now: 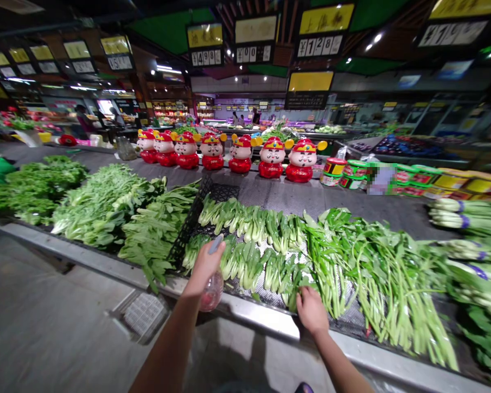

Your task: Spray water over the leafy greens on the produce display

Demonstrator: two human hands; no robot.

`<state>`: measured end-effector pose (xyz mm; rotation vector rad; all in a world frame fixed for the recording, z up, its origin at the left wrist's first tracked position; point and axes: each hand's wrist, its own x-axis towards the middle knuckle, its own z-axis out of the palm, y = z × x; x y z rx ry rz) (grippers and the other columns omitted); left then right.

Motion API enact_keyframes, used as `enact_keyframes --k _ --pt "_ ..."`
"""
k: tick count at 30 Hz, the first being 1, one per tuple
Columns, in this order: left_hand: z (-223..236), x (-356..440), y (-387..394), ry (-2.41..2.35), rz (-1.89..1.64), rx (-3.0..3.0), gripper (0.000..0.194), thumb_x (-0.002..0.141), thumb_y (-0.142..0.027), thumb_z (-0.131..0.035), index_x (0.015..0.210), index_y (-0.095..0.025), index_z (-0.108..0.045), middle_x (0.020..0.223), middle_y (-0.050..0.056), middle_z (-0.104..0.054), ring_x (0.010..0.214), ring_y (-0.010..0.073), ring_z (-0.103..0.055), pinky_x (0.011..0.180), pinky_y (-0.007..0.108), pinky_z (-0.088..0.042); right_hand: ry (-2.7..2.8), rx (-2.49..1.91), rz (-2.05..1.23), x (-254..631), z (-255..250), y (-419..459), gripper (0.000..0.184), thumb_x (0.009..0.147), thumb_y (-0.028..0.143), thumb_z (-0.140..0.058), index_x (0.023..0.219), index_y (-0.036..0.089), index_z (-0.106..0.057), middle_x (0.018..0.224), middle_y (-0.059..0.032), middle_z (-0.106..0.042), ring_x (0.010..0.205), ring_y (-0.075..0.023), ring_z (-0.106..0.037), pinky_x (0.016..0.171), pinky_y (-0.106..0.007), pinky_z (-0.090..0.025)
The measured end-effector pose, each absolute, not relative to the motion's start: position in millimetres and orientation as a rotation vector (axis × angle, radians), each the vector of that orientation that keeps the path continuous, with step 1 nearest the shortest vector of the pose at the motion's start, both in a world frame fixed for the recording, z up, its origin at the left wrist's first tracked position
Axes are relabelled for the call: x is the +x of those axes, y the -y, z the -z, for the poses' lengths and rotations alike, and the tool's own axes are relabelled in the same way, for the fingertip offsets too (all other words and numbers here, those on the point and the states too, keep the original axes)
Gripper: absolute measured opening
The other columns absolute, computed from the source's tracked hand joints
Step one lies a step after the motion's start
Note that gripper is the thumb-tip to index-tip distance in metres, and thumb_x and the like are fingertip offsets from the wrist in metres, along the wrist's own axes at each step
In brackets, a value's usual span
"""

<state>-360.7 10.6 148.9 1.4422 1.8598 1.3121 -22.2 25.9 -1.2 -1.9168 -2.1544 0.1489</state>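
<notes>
I stand at a market vegetable stall. My left hand [204, 265] is wrapped round a clear spray bottle [211, 292] with a grey nozzle, held over the front row of bok choy [249, 262]. My right hand [311, 310] is curled at the stall's front edge, its fingers closed on the leaves of a green bunch [300, 281] beside the bok choy. A second row of bok choy [253, 221] lies behind, on a black mesh crate [216, 194].
Leafy greens [102, 204] pile up at left, long-stemmed greens [393, 273] and leeks [466, 215] at right. A metal rail [270, 322] edges the stall. Red figurines [272, 158] line the back. Price signs hang overhead. People stand far off.
</notes>
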Motion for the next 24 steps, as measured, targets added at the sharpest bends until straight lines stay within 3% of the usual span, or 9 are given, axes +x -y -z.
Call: enact_keyframes --k 7,16,24 --pt "-134.3 -367.2 -13.7 -1.931 -1.277 1.385 0.04 0.081 -0.05 -0.048 0.063 -0.016 -0.059 0.057 0.001 -0.057 0.049 0.0112 -0.05 0.048 0.022 -0.036 2.17 -1.915 -0.126 -20.0 5.4 -27.8 0.041 0.089 0.031 -0.029 0.108 0.012 -0.061 0.109 -0.012 -0.06 0.103 -0.0221 -0.053 0.095 -0.03 -0.034" --pt "-137.3 -373.0 -1.3 -1.845 -1.397 1.318 0.044 0.078 -0.053 -0.053 0.09 -0.013 -0.067 0.073 0.005 -0.065 0.063 0.0151 -0.059 0.058 0.025 -0.045 2.168 -1.904 -0.151 -20.6 3.0 -26.3 0.041 0.09 0.03 -0.029 0.105 0.011 -0.061 0.106 -0.0128 -0.06 0.1 -0.0223 -0.053 0.092 -0.031 -0.035" --pt "-157.8 -397.4 -4.7 -1.988 -1.354 1.419 0.041 0.081 -0.052 -0.049 0.077 -0.015 -0.065 0.068 0.004 -0.064 0.063 0.0162 -0.06 0.059 0.025 -0.044 2.182 -1.91 -0.131 -20.2 4.4 -27.8 0.039 0.09 0.03 -0.03 0.103 0.012 -0.062 0.104 -0.0122 -0.06 0.098 -0.0219 -0.053 0.091 -0.029 -0.035"
